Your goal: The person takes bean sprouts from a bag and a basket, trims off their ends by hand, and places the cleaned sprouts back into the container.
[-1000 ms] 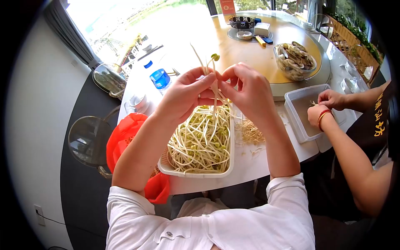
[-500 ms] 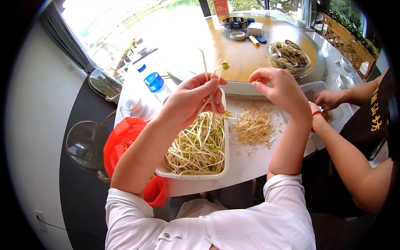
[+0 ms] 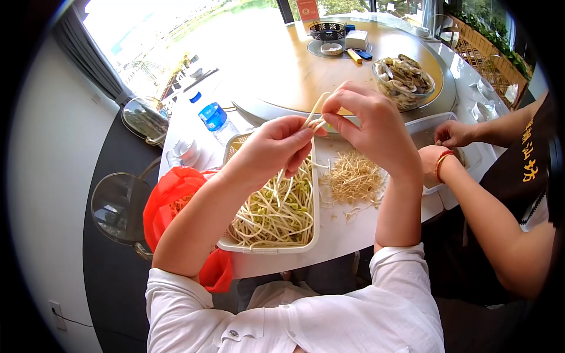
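Note:
My left hand pinches a few bean sprouts above a white basket. At their upper ends, my right hand has its thumb and index finger closed on a sprout. More bean sprouts, pale with yellow-green heads, fill the basket below my left hand. To the right of the basket, beneath my right hand, lies a pile of thin brownish root ends on the white table.
A red plastic bag sits left of the basket, near a water bottle. Behind stands a turntable with a bowl of shellfish. At right, a co-worker's hands work over a clear plastic tub.
My right hand has moved left to meet the sprouts and closed on one. The sprouts in my left hand now tilt toward it. The co-worker's hands have shifted slightly.

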Demonstrator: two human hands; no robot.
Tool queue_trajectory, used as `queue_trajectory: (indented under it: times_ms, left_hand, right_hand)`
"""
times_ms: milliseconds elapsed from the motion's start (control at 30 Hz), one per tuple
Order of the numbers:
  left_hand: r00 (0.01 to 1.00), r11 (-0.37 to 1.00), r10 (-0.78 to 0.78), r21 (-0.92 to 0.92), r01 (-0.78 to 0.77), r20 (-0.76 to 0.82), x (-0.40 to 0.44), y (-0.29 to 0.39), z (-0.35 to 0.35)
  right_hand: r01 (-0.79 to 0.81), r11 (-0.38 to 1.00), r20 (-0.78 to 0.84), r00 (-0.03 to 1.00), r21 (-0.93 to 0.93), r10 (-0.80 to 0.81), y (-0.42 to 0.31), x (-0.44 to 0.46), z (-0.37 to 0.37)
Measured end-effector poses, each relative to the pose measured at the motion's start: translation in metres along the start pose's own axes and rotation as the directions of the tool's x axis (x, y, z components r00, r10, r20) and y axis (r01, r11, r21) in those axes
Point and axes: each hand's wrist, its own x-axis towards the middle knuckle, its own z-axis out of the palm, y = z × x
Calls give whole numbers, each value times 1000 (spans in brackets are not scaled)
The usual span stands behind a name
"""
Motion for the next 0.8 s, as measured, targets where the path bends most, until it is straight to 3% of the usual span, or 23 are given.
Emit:
queue_trajectory:
  times_ms: [133, 267, 367, 467, 633, 733, 800]
  left_hand:
    - [1000, 998, 3, 69, -3, -3, -2, -4, -4]
    - [999, 998, -24, 53, 26, -45, -4, -5, -8]
    - [996, 994, -20, 107, 29, -85, -5, 0, -5]
    - [991, 992, 22, 130, -5, -131, -5, 3, -3]
    - [983, 981, 76, 191, -43, -168, -3, 3, -3]
    - [981, 973, 88, 225, -48, -174, -4, 4, 0]
    - [980, 968, 98, 244, -54, -175, -4, 4, -1]
  right_hand:
    - [30, 992, -145, 988, -122, -48, 4, 0, -1]
    - [37, 992, -126, 991, -121, -52, 4, 0, -1]
    - [25, 1000, -100, 995, -16, -26, 0, -2, 5]
    - [1, 999, -9, 1000, -32, -1, 0, -2, 6]
    - [30, 968, -32, 999, -250, -40, -2, -2, 9]
    - [-105, 990, -146, 985, -99, 90, 0, 2, 7]
    - [-91, 995, -196, 977, -48, 80, 7, 4, 1]
